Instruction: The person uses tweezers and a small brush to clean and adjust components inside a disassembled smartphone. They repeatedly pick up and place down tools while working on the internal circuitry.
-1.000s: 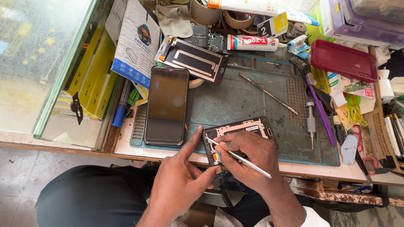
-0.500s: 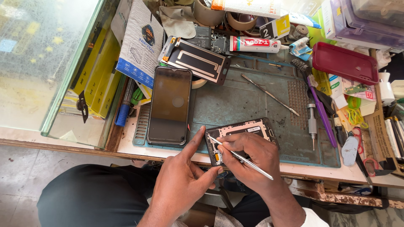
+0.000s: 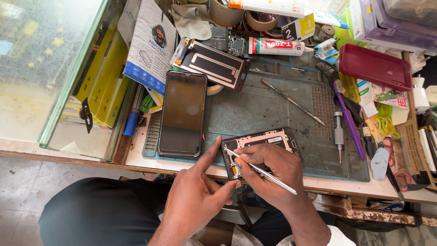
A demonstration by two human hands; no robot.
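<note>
Head view: phone frame (image 3: 266,139) under right hand (image 3: 273,168)

I see a dark phone screen (image 3: 183,114) on the mat — behind it a white-blue pouch (image 3: 150,48); right, a white-red glue tube (image 3: 275,46).

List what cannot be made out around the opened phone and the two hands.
Head view only:
- Opened phone: its near half is covered by the right hand.
- Tweezers: tip contact too small to tell.
- Left hand: its palm side is hidden.
- Maroon case: contents unseen.
</note>
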